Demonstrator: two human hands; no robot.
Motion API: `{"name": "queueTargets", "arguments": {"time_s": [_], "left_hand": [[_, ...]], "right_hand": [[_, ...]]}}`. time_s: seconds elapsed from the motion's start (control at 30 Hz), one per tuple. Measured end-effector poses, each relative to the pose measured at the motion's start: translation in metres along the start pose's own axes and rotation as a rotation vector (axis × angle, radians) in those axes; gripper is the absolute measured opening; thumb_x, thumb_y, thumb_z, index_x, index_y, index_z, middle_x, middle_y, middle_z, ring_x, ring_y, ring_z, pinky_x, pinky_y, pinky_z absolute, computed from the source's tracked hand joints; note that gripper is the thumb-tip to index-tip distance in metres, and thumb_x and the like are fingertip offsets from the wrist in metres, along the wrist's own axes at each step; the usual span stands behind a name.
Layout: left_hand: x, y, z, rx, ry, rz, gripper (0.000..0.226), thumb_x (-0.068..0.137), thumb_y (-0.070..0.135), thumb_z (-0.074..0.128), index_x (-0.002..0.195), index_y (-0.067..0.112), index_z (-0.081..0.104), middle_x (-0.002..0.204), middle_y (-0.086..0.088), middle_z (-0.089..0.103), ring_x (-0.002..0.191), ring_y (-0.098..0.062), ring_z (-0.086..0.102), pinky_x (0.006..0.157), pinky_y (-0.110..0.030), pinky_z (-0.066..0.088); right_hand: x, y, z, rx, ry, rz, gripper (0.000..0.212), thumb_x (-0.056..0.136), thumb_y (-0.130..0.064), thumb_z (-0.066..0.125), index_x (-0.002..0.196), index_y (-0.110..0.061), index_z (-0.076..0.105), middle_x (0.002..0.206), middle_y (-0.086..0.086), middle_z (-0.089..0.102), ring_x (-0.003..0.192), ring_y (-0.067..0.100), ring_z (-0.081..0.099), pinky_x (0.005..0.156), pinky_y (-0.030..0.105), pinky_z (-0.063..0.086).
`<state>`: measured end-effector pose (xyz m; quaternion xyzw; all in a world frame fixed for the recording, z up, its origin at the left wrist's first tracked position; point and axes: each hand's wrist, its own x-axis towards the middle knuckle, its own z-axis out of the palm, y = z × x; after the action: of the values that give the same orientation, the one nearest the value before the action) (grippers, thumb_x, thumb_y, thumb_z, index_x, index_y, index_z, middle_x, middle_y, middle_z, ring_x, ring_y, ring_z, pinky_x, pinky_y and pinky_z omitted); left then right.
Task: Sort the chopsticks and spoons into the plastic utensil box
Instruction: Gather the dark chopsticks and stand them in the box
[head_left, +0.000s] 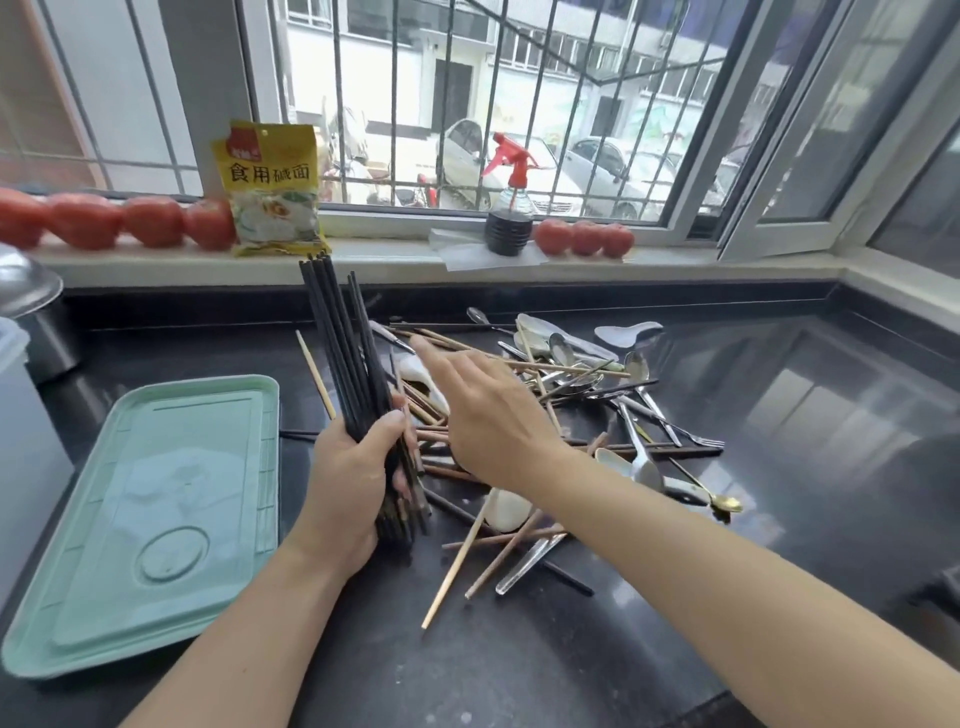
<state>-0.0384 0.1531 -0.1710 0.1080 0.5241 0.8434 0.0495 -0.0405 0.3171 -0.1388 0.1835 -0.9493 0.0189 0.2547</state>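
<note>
My left hand grips a bundle of black chopsticks that stands nearly upright on the black counter. My right hand hovers flat over the mixed pile, fingers spread and pointing left toward the bundle, holding nothing. Under and around it lie wooden chopsticks, metal spoons and white ceramic spoons. A mint-green plastic lid or tray lies flat at the left of the bundle. The edge of a white plastic box shows at the far left.
The windowsill at the back holds rows of tomatoes, a yellow food packet and a spray bottle. A metal pot stands at the back left. A gold spoon lies at the pile's right edge.
</note>
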Motion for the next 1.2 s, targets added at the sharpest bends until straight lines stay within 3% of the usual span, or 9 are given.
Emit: {"name": "queueTargets", "arguments": {"time_s": [0.13,0.23,0.4,0.57,0.67,0.77,0.97,1.1,1.2], "left_hand": [[0.006,-0.002,-0.004,-0.043,0.086,-0.023,0.022,0.082,0.004,0.060,0.078,0.025,0.066,0.069,-0.012,0.046,0.046,-0.020,0.035,0.053,-0.037,0.032],[0.009,-0.003,-0.004,-0.051,0.106,-0.032,0.016,0.080,0.006,0.059,0.082,0.021,0.063,0.071,-0.013,0.046,0.048,-0.021,0.035,0.053,-0.037,0.032],[0.007,-0.003,-0.003,-0.037,0.085,-0.044,0.013,0.079,0.009,0.060,0.085,0.020,0.061,0.077,-0.015,0.045,0.052,-0.023,0.035,0.055,-0.038,0.033],[0.007,0.001,-0.001,-0.061,0.130,-0.064,0.016,0.080,0.010,0.060,0.081,0.025,0.064,0.072,-0.010,0.046,0.050,-0.020,0.038,0.054,-0.035,0.036],[0.008,0.002,-0.002,-0.078,0.158,-0.069,0.018,0.087,0.005,0.057,0.083,0.023,0.061,0.069,-0.009,0.045,0.048,-0.019,0.037,0.051,-0.033,0.036],[0.007,0.003,-0.001,-0.073,0.160,-0.062,0.018,0.090,0.002,0.054,0.086,0.019,0.057,0.069,-0.008,0.045,0.049,-0.019,0.037,0.050,-0.032,0.037],[0.008,0.002,-0.001,-0.072,0.177,-0.061,0.013,0.080,0.011,0.060,0.092,0.016,0.057,0.073,-0.011,0.044,0.049,-0.019,0.037,0.054,-0.036,0.039],[0.007,0.003,-0.001,-0.071,0.180,-0.070,0.014,0.077,0.015,0.061,0.091,0.017,0.057,0.073,-0.012,0.043,0.049,-0.021,0.037,0.054,-0.035,0.040],[0.008,0.003,0.000,-0.058,0.175,-0.061,0.010,0.085,0.010,0.060,0.091,0.017,0.057,0.073,-0.011,0.044,0.050,-0.021,0.037,0.051,-0.032,0.040]], "right_hand": [[-0.015,0.096,0.003,-0.149,-0.445,0.500,0.057,0.105,-0.039,0.034,0.159,-0.020,0.024,0.166,0.004,0.024,0.152,0.029,0.019,0.123,0.048,0.018],[-0.039,0.137,-0.002,-0.158,-0.626,0.565,0.061,0.102,-0.058,0.027,0.156,-0.028,0.033,0.167,-0.003,0.022,0.153,0.024,0.019,0.121,0.052,0.019],[-0.054,0.123,-0.025,-0.045,-0.554,0.394,0.049,0.102,-0.050,0.043,0.145,-0.029,0.051,0.149,-0.003,0.051,0.138,0.021,0.043,0.115,0.044,0.033],[-0.039,0.131,-0.029,0.165,-0.355,0.550,0.041,0.104,-0.038,0.047,0.141,-0.022,0.055,0.148,0.000,0.049,0.138,0.020,0.041,0.116,0.040,0.033],[-0.030,0.141,-0.021,0.082,-0.523,0.603,0.054,0.106,-0.046,0.038,0.151,-0.018,0.043,0.160,0.000,0.034,0.151,0.024,0.023,0.122,0.041,0.019],[-0.028,0.136,-0.013,0.018,-0.632,0.569,0.053,0.102,-0.058,0.025,0.127,-0.025,0.058,0.144,0.001,0.053,0.140,0.027,0.039,0.115,0.045,0.030],[-0.029,0.093,-0.027,0.161,-0.652,0.414,0.056,0.103,-0.054,0.041,0.154,-0.033,0.038,0.160,-0.009,0.036,0.150,0.015,0.025,0.123,0.037,0.019],[-0.036,0.104,-0.042,0.252,-0.536,0.535,0.044,0.104,-0.040,0.048,0.146,-0.030,0.050,0.145,-0.004,0.056,0.130,0.015,0.052,0.110,0.034,0.041],[-0.026,0.134,-0.037,0.154,-0.441,0.639,0.037,0.105,-0.022,0.044,0.138,-0.022,0.059,0.139,0.003,0.060,0.123,0.023,0.057,0.104,0.036,0.045]]}}
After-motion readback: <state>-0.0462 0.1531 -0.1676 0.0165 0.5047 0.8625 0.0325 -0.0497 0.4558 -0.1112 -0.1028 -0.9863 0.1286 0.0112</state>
